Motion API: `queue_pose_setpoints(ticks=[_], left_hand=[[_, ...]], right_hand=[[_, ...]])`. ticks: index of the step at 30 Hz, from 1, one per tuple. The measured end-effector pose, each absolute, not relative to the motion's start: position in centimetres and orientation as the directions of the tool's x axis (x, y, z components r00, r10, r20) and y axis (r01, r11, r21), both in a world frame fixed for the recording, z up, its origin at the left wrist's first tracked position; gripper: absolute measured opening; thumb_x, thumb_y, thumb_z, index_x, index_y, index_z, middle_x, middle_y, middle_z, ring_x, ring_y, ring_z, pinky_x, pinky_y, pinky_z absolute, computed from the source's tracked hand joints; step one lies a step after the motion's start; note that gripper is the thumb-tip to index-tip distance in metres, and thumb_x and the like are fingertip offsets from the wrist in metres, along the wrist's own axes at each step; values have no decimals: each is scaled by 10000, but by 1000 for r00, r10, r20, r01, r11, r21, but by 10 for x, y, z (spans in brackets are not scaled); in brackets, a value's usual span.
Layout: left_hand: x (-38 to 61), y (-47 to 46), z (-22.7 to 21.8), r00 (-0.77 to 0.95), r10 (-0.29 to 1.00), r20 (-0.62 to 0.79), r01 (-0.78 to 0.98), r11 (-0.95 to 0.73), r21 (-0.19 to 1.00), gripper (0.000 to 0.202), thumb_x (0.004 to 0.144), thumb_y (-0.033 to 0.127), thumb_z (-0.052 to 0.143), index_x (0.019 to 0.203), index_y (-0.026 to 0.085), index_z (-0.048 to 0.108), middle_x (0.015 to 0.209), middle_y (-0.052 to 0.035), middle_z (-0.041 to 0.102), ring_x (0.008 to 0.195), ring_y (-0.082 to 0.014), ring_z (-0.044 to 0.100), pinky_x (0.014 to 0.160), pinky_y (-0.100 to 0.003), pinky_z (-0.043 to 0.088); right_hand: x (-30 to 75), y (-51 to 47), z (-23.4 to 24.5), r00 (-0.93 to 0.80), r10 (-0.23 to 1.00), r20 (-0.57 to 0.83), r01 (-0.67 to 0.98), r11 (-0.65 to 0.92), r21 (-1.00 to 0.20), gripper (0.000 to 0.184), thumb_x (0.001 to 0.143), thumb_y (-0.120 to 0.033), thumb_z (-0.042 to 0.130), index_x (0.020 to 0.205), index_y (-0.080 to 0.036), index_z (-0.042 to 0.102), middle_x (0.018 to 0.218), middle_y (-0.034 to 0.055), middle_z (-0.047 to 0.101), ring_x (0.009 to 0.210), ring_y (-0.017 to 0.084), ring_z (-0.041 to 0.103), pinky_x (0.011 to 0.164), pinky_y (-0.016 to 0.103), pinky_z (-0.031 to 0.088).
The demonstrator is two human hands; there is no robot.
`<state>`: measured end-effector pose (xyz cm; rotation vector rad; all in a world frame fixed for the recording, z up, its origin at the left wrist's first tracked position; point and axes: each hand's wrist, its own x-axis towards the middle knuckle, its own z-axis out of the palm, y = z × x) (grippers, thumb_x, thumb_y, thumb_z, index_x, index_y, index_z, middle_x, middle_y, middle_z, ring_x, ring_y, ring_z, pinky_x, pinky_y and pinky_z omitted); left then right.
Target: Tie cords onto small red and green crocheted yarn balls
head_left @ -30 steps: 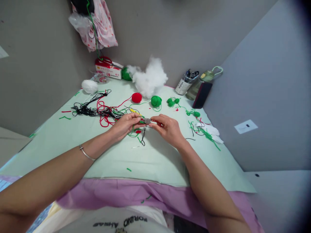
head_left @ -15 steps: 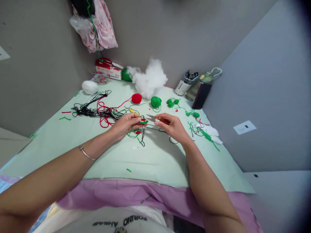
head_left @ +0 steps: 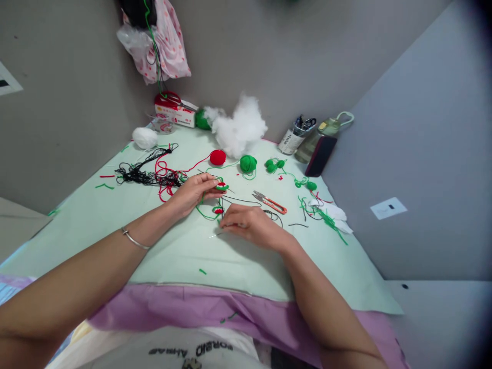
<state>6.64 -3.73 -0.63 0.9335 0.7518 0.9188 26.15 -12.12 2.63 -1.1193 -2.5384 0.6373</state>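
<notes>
My left hand (head_left: 194, 195) pinches a small crocheted watermelon slice (head_left: 221, 186) in red, white and green. A second watermelon slice (head_left: 218, 210) lies just below it on the table. From the held piece, black yarn (head_left: 223, 204) runs down to my right hand (head_left: 251, 224), whose fingertips are closed on it close to the tabletop. A thin needle (head_left: 215, 235) rests beside those fingertips. Orange-handled thread snips (head_left: 271, 202) lie on the table beyond my right hand, blades pointing left.
Tangled black yarn (head_left: 142, 171) and red yarn lie on the left. Behind are a red yarn ball (head_left: 218, 157), a green yarn ball (head_left: 248, 164) and white stuffing (head_left: 242, 128). A pen cup (head_left: 291, 139), bottle and phone (head_left: 321, 156) stand back right, near green scraps (head_left: 326, 218).
The snips have left my right hand and now lie on the table. That hand moved down and left onto the black yarn. My left hand still holds the slice.
</notes>
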Motion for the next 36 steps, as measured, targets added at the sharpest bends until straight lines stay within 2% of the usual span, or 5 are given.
queue_pose_setpoints(ticks=[8, 13, 17, 24, 36], left_hand=[[59, -26, -3, 323, 940, -109, -294, 210, 933, 181, 791, 230, 765, 794, 145, 606, 790, -32, 693, 812, -173, 723, 822, -301, 574], [49, -16, -3, 55, 993, 106, -46, -103, 994, 170, 710, 200, 787, 815, 178, 655, 893, -23, 686, 922, -179, 644, 867, -262, 502], [52, -28, 2, 145, 973, 179, 42, -187, 982, 179, 764, 239, 755, 931, 198, 707, 968, -22, 693, 768, -134, 580, 711, -227, 469], [67, -55, -1, 783, 619, -58, -17, 115, 993, 284, 873, 409, 696, 1048, 191, 746, 892, -71, 721, 701, -150, 638, 657, -267, 513], [60, -47, -4, 807, 565, -170, 67, 197, 978, 319, 794, 412, 799, 926, 123, 768, 806, -94, 747, 682, -149, 676, 683, -284, 559]], right_hand=[[228, -137, 19, -785, 616, -67, 612, 788, 66, 162, 941, -31, 518, 873, -109, 643, 873, 98, 630, 816, 200, 598, 682, 311, 429], [239, -128, 17, -592, 799, 107, 702, 576, -419, 140, 900, -76, 537, 847, -154, 640, 903, 63, 671, 713, 127, 566, 632, 253, 420], [257, -116, 25, -224, 970, 99, 224, 150, -963, 89, 914, -266, 593, 872, -191, 617, 841, 19, 713, 591, 91, 554, 546, 219, 428], [268, -102, 32, 31, 998, -46, -284, -36, -958, 237, 760, -330, 775, 857, -199, 603, 789, -1, 723, 557, 72, 581, 484, 178, 447], [297, -88, 38, 286, 957, -55, -561, 121, -819, 258, 673, -190, 827, 791, -171, 598, 713, -47, 660, 480, 0, 458, 385, 88, 361]])
